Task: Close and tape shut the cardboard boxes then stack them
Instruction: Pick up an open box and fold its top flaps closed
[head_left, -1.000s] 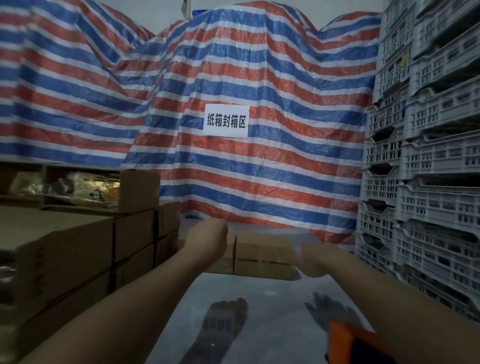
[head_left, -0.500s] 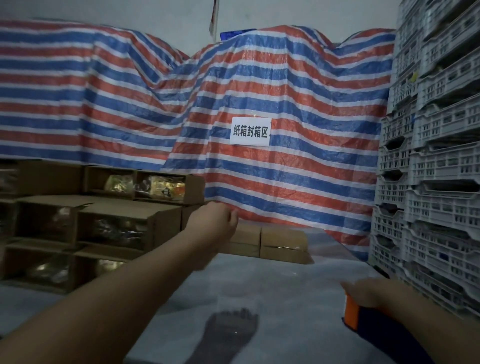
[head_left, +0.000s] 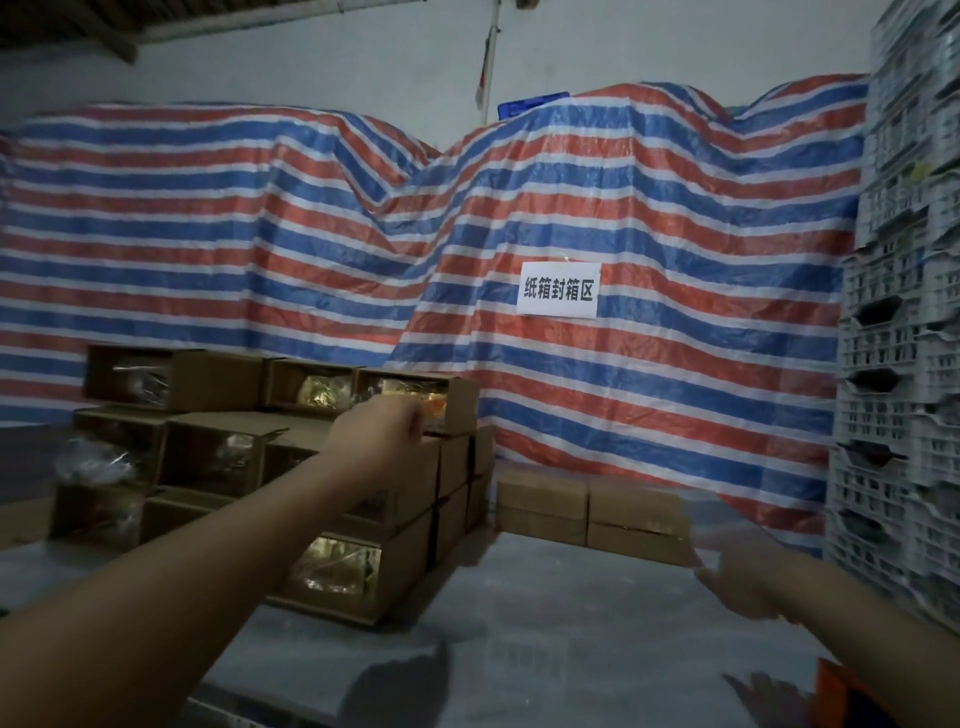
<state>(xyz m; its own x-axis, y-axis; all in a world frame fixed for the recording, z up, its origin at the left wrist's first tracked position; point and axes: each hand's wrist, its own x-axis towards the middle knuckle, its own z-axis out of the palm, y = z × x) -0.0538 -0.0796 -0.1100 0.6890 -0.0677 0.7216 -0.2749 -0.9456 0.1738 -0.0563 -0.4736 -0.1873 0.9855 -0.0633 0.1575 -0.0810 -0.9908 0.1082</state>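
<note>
Reaching left hand (head_left: 382, 428) with curled fingers at open cardboard boxes (head_left: 415, 400), grip unclear, blurred right hand (head_left: 743, 584) beside taped boxes (head_left: 589, 512), grip unclear

I'm looking into a storeroom or packing area of a warehouse. A red, white and blue striped tarpaulin (head_left: 649, 218) drapes heaped goods across the middle of the frame, with a paper sign (head_left: 559, 289) in Chinese characters pinned to it. White plastic crates (head_left: 904, 364) tower at the right edge, cardboard boxes (head_left: 291, 457) pile up lower left on a grey worktop (head_left: 545, 613)
</note>
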